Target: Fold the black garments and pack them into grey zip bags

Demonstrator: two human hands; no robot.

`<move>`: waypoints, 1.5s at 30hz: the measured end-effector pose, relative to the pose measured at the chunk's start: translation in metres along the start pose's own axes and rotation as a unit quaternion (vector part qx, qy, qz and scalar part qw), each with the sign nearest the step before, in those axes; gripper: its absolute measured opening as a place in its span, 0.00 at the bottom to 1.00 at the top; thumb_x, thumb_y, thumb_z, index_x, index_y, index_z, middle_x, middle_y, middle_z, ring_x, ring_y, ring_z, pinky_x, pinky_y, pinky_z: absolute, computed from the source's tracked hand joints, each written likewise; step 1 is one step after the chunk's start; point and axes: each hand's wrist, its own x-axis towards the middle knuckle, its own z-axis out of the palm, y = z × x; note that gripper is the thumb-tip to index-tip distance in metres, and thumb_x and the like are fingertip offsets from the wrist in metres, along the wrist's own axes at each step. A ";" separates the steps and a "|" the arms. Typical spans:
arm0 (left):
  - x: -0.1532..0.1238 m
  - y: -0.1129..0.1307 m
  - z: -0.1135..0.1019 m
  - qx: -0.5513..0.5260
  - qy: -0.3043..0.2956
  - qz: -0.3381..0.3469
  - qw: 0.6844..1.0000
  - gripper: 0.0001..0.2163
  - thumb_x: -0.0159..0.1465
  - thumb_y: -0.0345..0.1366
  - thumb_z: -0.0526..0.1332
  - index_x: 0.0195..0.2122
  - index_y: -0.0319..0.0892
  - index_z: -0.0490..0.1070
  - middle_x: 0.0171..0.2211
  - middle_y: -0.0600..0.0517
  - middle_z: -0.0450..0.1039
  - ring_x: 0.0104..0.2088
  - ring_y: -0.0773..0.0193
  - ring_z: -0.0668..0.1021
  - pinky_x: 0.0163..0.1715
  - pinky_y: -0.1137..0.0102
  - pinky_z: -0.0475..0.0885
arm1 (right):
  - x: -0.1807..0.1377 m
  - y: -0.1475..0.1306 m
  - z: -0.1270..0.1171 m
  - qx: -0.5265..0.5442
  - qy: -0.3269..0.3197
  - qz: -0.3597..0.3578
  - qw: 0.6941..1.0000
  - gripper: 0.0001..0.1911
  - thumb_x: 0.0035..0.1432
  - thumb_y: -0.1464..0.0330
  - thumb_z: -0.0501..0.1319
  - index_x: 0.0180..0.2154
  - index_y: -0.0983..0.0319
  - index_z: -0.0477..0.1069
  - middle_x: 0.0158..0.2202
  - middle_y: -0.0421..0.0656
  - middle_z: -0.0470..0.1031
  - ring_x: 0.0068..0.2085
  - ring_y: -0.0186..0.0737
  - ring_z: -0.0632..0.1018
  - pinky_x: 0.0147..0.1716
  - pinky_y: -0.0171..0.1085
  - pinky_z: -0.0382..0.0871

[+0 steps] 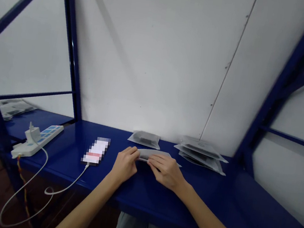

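Observation:
Between my two hands, just above or on the blue tabletop, is a translucent frosted plastic bag (146, 154). My left hand (126, 165) pinches its left end, with the fingers curled and the thumb below. My right hand (166, 170) grips the near edge, its fingers laid over the top and the thumb underneath. Whatever the bag contains is hard to make out. Just behind it lies another frosted bag (145, 139) with a dark item inside. A stack of several similar bags (201, 153) rests to the right, near the wall.
A phone (96, 151) with a blurred-out screen lies on the blue table (70, 170), left of my hands. Its white cable (46, 163) loops past the table's front edge to a white power strip (37, 141). Blue metal posts (73, 42) frame the bench against a white wall.

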 end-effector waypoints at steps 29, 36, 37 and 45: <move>0.008 -0.006 0.008 -0.063 -0.028 -0.011 0.998 0.23 0.65 0.22 0.52 0.61 0.43 0.60 0.57 0.43 0.70 0.54 0.57 0.75 0.55 0.63 0.72 | -0.022 0.068 -0.083 -0.270 0.172 0.091 0.943 0.12 0.66 0.71 0.61 0.48 0.57 0.80 0.44 0.44 0.85 0.42 0.46 0.85 0.44 0.41 0.77; 0.051 -0.043 0.051 0.169 -0.113 -0.012 0.979 0.34 0.61 0.21 0.56 0.69 0.39 0.54 0.71 0.37 0.55 0.70 0.45 0.58 0.66 0.52 0.60 | -0.030 0.144 -0.087 -0.362 0.169 0.257 0.880 0.13 0.64 0.71 0.58 0.42 0.64 0.83 0.43 0.49 0.85 0.45 0.49 0.82 0.43 0.42 0.74; 0.057 -0.047 0.057 0.186 -0.122 -0.019 0.975 0.32 0.63 0.21 0.55 0.69 0.39 0.54 0.71 0.37 0.54 0.71 0.45 0.58 0.66 0.51 0.59 | -0.037 0.153 -0.081 -0.362 0.129 0.279 0.880 0.14 0.63 0.71 0.58 0.42 0.64 0.82 0.45 0.49 0.84 0.45 0.50 0.81 0.44 0.43 0.74; 0.065 -0.058 0.068 0.184 -0.165 -0.032 0.969 0.20 0.68 0.24 0.50 0.59 0.39 0.67 0.57 0.39 0.72 0.60 0.51 0.71 0.58 0.56 0.67 | -0.074 0.184 -0.049 -0.326 0.005 0.281 0.903 0.22 0.67 0.61 0.52 0.50 0.68 0.77 0.50 0.61 0.80 0.57 0.66 0.74 0.57 0.59 0.63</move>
